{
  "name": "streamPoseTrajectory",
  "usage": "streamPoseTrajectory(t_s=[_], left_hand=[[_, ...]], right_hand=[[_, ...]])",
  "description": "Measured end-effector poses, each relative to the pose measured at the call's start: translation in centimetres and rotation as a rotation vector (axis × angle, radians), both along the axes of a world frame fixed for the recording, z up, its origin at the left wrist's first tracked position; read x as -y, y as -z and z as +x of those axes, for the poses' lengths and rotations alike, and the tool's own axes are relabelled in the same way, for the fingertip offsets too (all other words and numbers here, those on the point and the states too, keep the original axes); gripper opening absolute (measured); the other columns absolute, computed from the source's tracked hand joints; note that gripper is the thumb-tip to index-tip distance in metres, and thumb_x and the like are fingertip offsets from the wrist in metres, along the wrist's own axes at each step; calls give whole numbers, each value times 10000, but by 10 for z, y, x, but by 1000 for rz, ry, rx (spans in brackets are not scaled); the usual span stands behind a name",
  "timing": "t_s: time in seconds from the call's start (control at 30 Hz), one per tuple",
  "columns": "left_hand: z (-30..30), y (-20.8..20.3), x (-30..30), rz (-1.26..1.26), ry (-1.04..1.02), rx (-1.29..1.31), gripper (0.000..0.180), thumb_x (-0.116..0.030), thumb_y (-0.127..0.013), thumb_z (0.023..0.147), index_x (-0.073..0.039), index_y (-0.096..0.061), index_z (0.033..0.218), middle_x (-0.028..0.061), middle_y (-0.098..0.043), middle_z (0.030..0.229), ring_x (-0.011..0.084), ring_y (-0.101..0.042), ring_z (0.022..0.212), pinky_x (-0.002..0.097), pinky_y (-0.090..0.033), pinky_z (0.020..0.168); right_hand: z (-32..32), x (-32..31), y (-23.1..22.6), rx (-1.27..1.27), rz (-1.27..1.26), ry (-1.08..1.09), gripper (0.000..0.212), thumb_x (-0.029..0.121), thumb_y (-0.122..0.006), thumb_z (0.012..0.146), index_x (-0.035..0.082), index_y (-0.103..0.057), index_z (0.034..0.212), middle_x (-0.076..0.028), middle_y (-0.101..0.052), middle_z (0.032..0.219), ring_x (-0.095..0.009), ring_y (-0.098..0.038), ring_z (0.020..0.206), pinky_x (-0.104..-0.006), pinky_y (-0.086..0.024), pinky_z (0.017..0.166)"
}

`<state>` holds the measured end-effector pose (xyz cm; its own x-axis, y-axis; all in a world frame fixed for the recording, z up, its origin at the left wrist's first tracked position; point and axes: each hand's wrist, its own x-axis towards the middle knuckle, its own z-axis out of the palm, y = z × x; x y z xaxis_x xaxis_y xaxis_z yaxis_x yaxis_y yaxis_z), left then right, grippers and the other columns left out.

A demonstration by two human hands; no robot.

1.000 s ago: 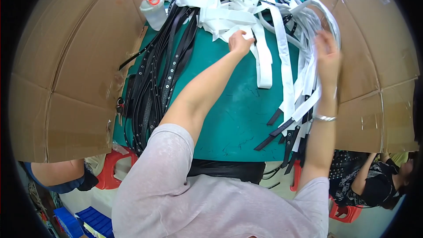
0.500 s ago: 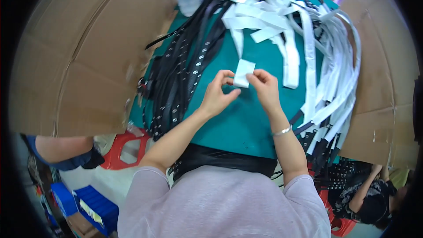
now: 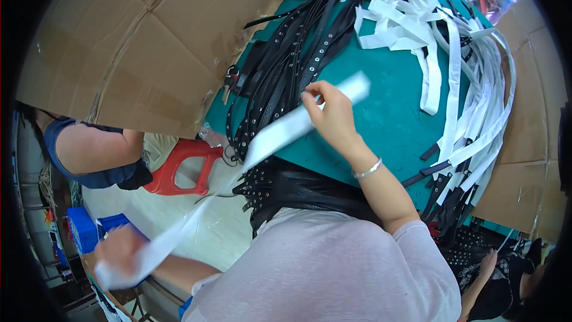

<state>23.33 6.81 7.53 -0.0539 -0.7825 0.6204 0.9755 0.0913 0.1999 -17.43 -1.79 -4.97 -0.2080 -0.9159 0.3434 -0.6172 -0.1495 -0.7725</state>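
A long white strip [image 3: 279, 135] stretches diagonally from the table down past its left front edge. At its upper end my right hand [image 3: 332, 113], wearing a silver bangle, pinches it between thumb and fingers, with a short blurred tail beyond. Far out at the lower left, my left hand [image 3: 122, 251] grips the other end; motion smears its fingers. Black straps with metal eyelets [image 3: 298, 53] lie in a bundle on the green tabletop [image 3: 381, 92]. More black studded straps [image 3: 298, 188] rest across my lap.
Loose white strips [image 3: 396, 18] heap at the back, and white-wrapped straps [image 3: 476, 107] hang at the right. Cardboard walls [image 3: 119, 36] flank the table. Keys [image 3: 230, 77] lie at the left edge. A red stool [image 3: 185, 167], blue bins [image 3: 83, 229] and other people are nearby.
My left hand has swung from the table far down to the left, drawing the white strip out long. The right hand stays over the table, still on the strip. The view has shifted.
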Motion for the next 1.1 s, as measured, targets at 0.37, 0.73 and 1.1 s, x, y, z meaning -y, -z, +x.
streamPoseTrajectory(t_s=[0.37, 0.73, 1.1], left_hand=[[-97, 33, 55, 438, -369, 1581, 259, -26, -605, 711, 25, -618, 964, 100, -652, 842, 145, -606, 676, 253, -487, 602], [-275, 147, 69, 537, 434, 1379, 179, -2, -692, 769, 40, -665, 940, 93, -676, 835, 108, -627, 704, 223, -500, 648], [-298, 137, 49, 415, 264, 1348, 143, 2, -708, 758, 27, -660, 890, 86, -674, 803, 110, -633, 715, 214, -499, 682]], right_hand=[[4, 38, 69, 292, 374, 164, 212, 216, -667, 759, 7, -659, 796, -154, -652, 700, -283, -653, 709, -379, -496, 660], [-98, -86, 7, 1385, 586, -316, 113, 80, -605, 842, -5, -578, 911, -91, -636, 814, -35, -482, 487, -151, -403, 452], [-71, -107, -17, 1032, 97, 79, 131, 140, -515, 927, 10, -501, 935, -177, -658, 853, -118, -622, 591, -205, -499, 510]])
